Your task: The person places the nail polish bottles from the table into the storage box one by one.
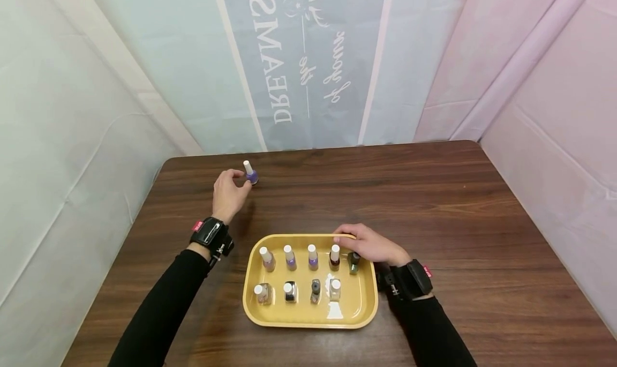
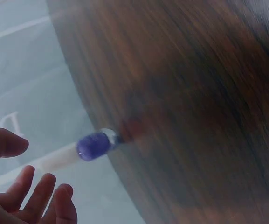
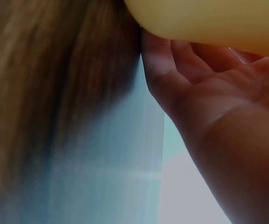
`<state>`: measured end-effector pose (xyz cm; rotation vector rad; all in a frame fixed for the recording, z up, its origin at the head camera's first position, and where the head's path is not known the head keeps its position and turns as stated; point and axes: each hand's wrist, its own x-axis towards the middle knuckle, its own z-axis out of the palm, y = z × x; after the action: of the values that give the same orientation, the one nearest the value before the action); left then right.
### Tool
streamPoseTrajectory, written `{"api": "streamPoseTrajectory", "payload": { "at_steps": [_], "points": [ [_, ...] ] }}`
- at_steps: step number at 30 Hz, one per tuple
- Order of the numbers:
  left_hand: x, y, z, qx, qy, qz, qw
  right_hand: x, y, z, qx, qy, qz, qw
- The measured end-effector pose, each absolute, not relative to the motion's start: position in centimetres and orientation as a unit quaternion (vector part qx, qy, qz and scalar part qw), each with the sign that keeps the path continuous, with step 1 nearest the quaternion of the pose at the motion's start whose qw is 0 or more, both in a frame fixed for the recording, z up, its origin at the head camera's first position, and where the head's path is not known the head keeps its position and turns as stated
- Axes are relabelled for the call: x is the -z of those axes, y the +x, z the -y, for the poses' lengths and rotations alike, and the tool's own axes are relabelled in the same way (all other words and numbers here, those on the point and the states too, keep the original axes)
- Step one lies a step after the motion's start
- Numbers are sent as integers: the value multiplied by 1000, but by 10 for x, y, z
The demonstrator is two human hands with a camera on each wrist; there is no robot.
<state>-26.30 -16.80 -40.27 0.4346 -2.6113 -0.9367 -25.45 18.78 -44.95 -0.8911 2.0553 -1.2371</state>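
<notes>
A nail polish bottle [image 1: 251,176] with purple polish and a white cap stands upright near the table's far left edge. My left hand [image 1: 230,194] is right beside it, thumb and fingers spread apart; the left wrist view shows a gap between the fingertips and the purple bottle [image 2: 94,146]. At the far right corner of a yellow tray [image 1: 308,319], my right hand [image 1: 371,244] grips the rim. In the right wrist view its fingers [image 3: 157,56] lie against the outside of the tray wall [image 3: 209,23]. Several nail polish bottles stand inside the tray in two rows.
Purple-toned bottles [image 1: 313,259] and a dark one [image 1: 335,259] are in the tray's far row. A dark-capped green bottle [image 1: 354,263] leans near my right hand. The dark wooden table [image 1: 463,222] is bordered by hanging cloth [image 1: 308,88] at the back and sides.
</notes>
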Motion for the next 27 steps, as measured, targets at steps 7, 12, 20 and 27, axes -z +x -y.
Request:
{"api": "streamPoseTrajectory", "payload": {
  "at_steps": [7, 12, 20, 27],
  "points": [
    [413, -279, 175, 386, 189, 890, 153, 449, -255, -188, 463, -330, -771, 288],
    [421, -284, 181, 430, 228, 865, 121, 449, -255, -187, 458, -334, -772, 286],
    [423, -292, 181, 439, 236, 860, 110, 450, -255, -187, 465, -330, -769, 290],
    [425, -299, 177, 443, 239, 857, 105, 450, -254, -187, 472, -325, -766, 292]
  ]
}}
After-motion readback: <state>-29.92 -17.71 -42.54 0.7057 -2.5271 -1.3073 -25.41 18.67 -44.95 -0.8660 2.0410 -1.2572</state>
